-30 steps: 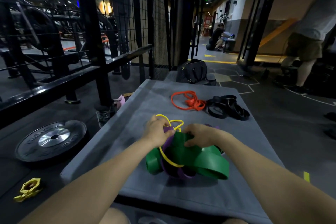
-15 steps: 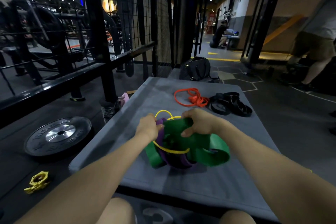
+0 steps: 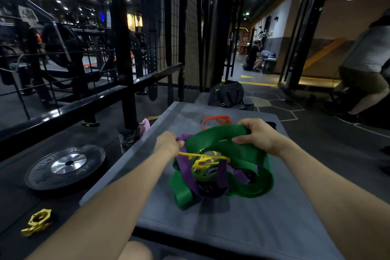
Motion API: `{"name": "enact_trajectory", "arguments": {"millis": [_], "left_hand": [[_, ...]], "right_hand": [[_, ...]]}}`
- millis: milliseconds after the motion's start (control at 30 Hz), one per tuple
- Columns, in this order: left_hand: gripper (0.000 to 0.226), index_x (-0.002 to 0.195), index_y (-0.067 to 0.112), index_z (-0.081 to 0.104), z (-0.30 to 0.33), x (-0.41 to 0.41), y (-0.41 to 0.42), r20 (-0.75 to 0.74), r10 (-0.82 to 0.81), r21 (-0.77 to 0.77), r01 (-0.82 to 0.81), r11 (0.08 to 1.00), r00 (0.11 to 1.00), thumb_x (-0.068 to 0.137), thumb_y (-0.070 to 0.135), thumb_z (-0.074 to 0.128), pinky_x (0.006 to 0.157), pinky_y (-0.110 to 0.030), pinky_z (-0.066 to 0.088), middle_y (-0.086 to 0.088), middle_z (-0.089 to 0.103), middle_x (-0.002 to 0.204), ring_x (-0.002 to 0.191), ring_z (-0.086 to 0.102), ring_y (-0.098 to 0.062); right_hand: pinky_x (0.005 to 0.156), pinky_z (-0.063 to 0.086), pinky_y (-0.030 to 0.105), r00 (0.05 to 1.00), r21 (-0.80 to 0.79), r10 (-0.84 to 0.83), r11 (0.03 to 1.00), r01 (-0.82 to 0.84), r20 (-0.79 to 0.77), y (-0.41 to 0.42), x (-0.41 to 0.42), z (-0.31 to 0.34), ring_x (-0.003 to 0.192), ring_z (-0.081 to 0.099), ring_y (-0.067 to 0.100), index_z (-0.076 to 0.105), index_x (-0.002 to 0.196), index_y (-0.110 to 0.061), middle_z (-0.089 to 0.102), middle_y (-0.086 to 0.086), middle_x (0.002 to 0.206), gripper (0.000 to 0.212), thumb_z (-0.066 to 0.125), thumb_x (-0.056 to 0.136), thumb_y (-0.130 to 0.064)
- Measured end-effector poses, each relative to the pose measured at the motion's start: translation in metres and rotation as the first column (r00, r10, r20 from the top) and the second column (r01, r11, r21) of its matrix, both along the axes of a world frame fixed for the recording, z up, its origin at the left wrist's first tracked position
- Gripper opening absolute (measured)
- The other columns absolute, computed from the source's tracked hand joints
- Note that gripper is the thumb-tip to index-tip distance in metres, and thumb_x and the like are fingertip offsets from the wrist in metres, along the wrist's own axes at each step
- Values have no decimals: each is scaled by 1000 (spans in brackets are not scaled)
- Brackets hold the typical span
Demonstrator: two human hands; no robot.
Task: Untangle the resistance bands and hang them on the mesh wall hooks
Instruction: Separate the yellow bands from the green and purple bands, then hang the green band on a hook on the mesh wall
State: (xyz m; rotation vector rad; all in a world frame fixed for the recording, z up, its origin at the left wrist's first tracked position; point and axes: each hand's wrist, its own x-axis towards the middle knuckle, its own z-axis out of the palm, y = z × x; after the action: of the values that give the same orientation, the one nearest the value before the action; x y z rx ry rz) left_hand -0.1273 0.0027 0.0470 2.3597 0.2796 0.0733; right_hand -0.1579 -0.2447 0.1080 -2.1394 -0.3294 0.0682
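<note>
A tangle of resistance bands hangs over the grey mat [image 3: 242,228]: a wide green band [image 3: 249,183], a purple band [image 3: 185,167] and a thin yellow band [image 3: 202,159]. My left hand [image 3: 167,144] pinches the purple and yellow bands at the tangle's left. My right hand [image 3: 256,135] grips the upper loop of the green band and holds it raised. An orange band [image 3: 215,120] lies farther back on the mat, partly hidden by the green loop. The black mesh wall [image 3: 181,27] stands ahead on the left.
A black weight plate [image 3: 66,165] and a yellow collar clamp [image 3: 38,220] lie on the floor to the left. A black bag [image 3: 226,93] sits past the mat. A black rail [image 3: 73,107] runs along the left. One person stands at right, another crouches far back.
Both hands have lifted the tangle off the mat and pulled apart, my right hand drawing the green loop up and to the right. The bands now hang stretched between them.
</note>
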Motion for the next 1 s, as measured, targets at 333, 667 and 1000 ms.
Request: {"name": "enact_trajectory", "arguments": {"millis": [333,667,1000], "left_hand": [[37,117,-4,56,-6,4,10,17,135,148,-136,980,991,95,24,47,94,-35,43,-23,59,121,116,54,-35],[21,89,5,61,-16,10,-23,115,-9,95,-2,995,993,91,25,55,89,-34,41,-22,58,114,116,46,-33],[25,99,25,65,-17,24,-17,131,-34,276,-3,961,991,85,12,48,99,-36,43,-4,59,124,124,47,-26]], "right_hand": [[47,51,18,974,15,-222,975,223,-53,-49,4,-13,61,65,17,62,89,-5,68,11,79,15,72,77,-1],[65,47,32,875,-368,-484,810,457,20,-80,26,-57,90,63,31,56,118,3,64,15,98,52,70,82,-31],[94,43,29,987,-577,-101,802,154,123,-10,30,-68,115,57,25,60,122,-6,62,11,125,43,68,83,-22]]}}
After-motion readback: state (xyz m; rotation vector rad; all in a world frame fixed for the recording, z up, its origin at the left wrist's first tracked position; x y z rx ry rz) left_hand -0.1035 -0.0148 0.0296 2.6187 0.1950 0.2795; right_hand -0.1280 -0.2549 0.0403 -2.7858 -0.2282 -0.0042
